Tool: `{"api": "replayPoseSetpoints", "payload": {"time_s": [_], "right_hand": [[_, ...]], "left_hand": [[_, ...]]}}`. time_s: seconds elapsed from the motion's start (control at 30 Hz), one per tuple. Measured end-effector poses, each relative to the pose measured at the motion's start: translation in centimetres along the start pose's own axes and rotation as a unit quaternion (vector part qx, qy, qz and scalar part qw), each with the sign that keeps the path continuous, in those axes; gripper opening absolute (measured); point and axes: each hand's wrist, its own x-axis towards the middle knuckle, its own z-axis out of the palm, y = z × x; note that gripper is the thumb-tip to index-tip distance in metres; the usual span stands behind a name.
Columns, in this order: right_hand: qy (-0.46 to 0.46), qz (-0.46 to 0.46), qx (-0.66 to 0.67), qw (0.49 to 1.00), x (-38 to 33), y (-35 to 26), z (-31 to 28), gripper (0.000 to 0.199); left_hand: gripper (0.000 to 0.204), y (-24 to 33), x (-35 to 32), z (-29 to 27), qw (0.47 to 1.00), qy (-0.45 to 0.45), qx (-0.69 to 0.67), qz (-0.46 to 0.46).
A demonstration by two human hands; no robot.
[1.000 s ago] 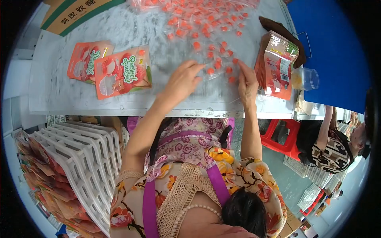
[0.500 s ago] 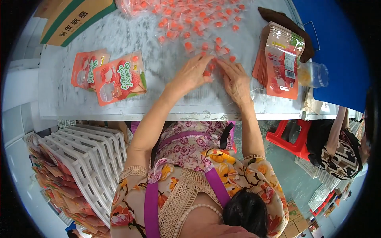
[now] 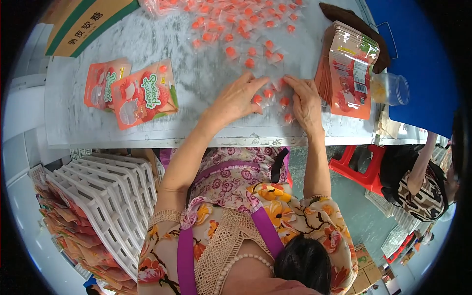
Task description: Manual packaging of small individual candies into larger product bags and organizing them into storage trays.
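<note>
At frame centre, we judge the light, slippery wrapped candies (image 3: 268, 93), gathered under left hand (image 3: 236, 100) and right hand (image 3: 304, 101), both flat and unclenched, best pinched by wrapper edges.

Looking down from head height through a single wide fisheye lens, upright and unmirrored, with picture left matching the person's own left. Facing forward and downward over the table (image 3: 147, 44), its near edge bowing across the middle of the frame and straight lines bending toward the dark round rim. Sitting close above the wearer: hair and floral clothing (image 3: 236, 216) filling the lower centre, forearms rising from there to the left hand (image 3: 236, 98) and right hand (image 3: 305, 101) near mid-frame. Taking in white stacked trays (image 3: 98, 196) at lower left, a red stool (image 3: 361, 164) and another seated person (image 3: 423, 187) at right. Sharing nothing with any second view.
</note>
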Motion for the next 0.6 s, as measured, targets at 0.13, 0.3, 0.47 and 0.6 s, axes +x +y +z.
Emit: {"api": "replayPoseSetpoints", "payload": {"time_s": [0.13, 0.3, 0.47, 0.6], "right_hand": [[-0.026, -0.004, 0.016, 1.000, -0.9, -0.1, -0.1, 0.046], [-0.015, 0.011, 0.068, 0.998, -1.3, 0.9, -0.4, 0.043], [0.029, 0.033, 0.068, 0.997, 4.0, 0.1, -0.6, 0.041], [0.017, -0.060, 0.013, 0.998, 8.2, 1.3, 1.8, 0.043]], "left_hand": [[0.075, 0.0, -0.7, 1.2, 1.000, -0.012, -0.012, 0.008], [0.064, 0.5, -1.9, 1.4, 0.999, 0.030, -0.025, 0.030], [0.053, -2.3, 0.6, -4.7, 0.979, 0.198, -0.013, -0.045], [0.057, -4.1, 3.0, -4.9, 0.979, 0.184, 0.080, 0.046]]}}
